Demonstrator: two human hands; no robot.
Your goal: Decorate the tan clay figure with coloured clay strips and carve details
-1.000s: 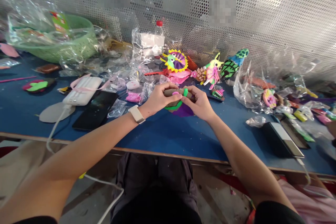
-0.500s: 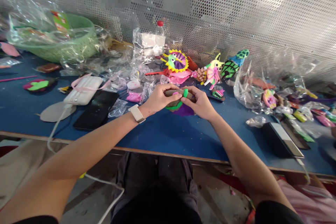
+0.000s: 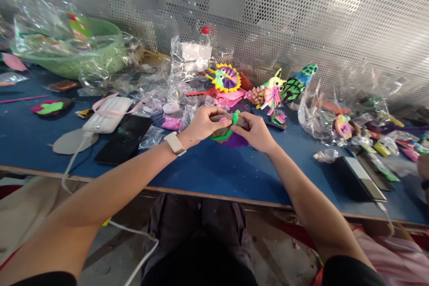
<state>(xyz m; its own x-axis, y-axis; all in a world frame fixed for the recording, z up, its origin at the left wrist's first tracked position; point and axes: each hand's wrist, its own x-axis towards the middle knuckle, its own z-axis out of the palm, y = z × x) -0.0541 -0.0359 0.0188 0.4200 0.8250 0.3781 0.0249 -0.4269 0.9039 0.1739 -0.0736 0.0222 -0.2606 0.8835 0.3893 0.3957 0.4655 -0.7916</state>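
Between my hands, above the blue table [image 3: 214, 174], is a grey-brown modelling clay piece [image 3: 221, 133] with bright green strips [image 3: 235, 117] and a purple part [image 3: 237, 141] under it. My left hand [image 3: 207, 124] is closed on its left side, thumb across the front; a pink bit shows by the thumb. Gripping the right side, my right hand [image 3: 255, 133] has its thumb and fingers beside the upright green strip. My fingers hide much of the piece. Just behind stand colourful clay figures: a yellow-fringed one [image 3: 228, 78] and a yellow-and-pink one [image 3: 273, 89].
On the left are a green basket [image 3: 100, 60] with plastic bags, a white power bank [image 3: 110, 116] on a cable and a black phone [image 3: 124, 139]. To the right lie another device [image 3: 358, 178] and clay packets. A perforated metal panel [image 3: 268, 13] rises behind.
The green strip on the clay piece now stands higher and curves differently between my hands. Both hands keep their hold. Part of another person's hand has appeared at the right edge.
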